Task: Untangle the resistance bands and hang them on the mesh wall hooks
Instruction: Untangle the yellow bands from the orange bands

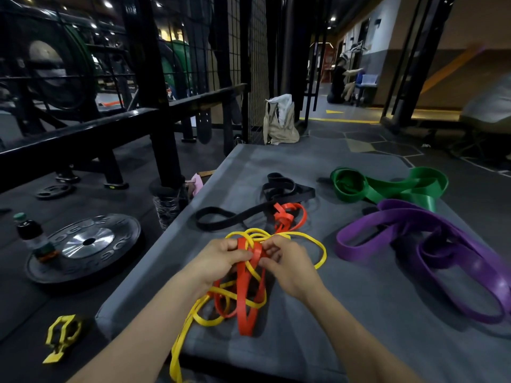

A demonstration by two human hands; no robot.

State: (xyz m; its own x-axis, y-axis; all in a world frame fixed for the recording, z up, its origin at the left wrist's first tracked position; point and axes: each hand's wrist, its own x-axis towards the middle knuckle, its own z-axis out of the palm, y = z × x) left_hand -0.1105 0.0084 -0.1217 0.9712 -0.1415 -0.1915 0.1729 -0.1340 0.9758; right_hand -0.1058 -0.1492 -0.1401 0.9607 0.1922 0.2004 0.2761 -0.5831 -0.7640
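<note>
1. Resistance bands lie spread over a grey padded mat (276, 346); nearest the camera, a red band (246, 308) and a thin yellow band (318, 248) are knotted through each other
2. Left hand (221, 259) has its fingers curled round the red band at the top of the knot
3. Right hand (287, 262) pinches the same tangle from the other side, thumb and fingers closed on the red and yellow strands
4. One yellow strand trails off the mat's near edge, beside the left forearm
5. Behind the knot sits a smaller bunched orange-red band (290, 215), touching a black band (249, 212) that stretches across the mat
6. Green band (387, 187) lies coiled at the far right, and a wide purple band (431, 252) sprawls in loops in front of it
7. Mesh wall (235, 51) rises beyond the mat's far end, with a black rack frame (154, 87) to its left and a beige bag (279, 123) at its foot
8. On the floor to the left are a weight plate (85, 246) with a bottle (30, 232) against it, a smaller plate (54, 190) farther off, and a yellow clip (62, 337)
</note>
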